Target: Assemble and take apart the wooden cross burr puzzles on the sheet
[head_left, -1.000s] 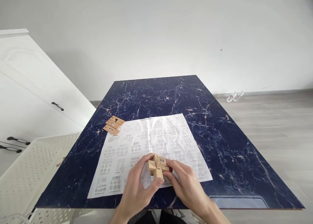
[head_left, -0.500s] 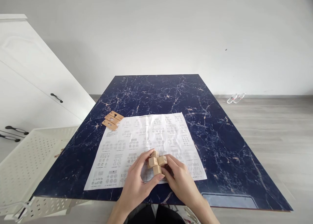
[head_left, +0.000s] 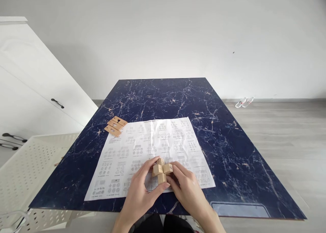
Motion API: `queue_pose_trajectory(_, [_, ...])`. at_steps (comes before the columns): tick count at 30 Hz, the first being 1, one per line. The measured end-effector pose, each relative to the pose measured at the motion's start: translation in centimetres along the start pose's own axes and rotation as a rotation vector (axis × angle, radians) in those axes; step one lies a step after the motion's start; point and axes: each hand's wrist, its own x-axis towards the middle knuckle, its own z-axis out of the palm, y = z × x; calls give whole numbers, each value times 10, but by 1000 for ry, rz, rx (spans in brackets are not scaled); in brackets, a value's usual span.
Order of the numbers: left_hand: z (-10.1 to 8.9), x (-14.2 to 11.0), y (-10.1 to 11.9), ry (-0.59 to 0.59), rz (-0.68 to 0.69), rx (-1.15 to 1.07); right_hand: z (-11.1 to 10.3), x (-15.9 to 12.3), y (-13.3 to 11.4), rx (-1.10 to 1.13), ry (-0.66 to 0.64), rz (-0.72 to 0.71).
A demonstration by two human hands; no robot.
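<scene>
Dark blue tabletop (head_left: 163, 100) before a pale wall (head_left: 163, 33)

White veins run all over the tabletop, which has a marbled look and narrows toward the wall. Across its near half lies a creased white sheet (head_left: 144, 144), printed with rows of small drawings and captions too fine to read. Three flat wooden plates (head_left: 115, 126) with cut-outs overlap one another at the sheet's far left corner. A rounded rectangular panel (head_left: 239, 210) shows at the near edge, right of centre.

Over the near part of the sheet is a cluster of wooden blocks (head_left: 162, 173), gripped from both sides: the left hand (head_left: 142, 192) has its thumb against the nearest block, while the right hand (head_left: 187, 189) pinches the right side. Whether the cluster touches the paper cannot be told.

To the left stands a white cabinet (head_left: 38, 77) with black handles (head_left: 57, 103), and below it a cream perforated surface (head_left: 38, 158). On the right, two clear bottles (head_left: 243, 102) lie on the grey floor (head_left: 280, 134) near the skirting (head_left: 285, 100).
</scene>
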Motion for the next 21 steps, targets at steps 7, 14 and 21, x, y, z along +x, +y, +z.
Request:
queue_pose_trajectory(7, [-1,-1,-3,2,46,-14,1,-2,-1,-112,22,-52])
queue_pose_trajectory(14, [0,-3,1,50,135,-40,6,-6,0,-287,108,-125])
queue_pose_trajectory(21, [0,-3,0,100,202,-86,13,-6,-9,-339,219,-162])
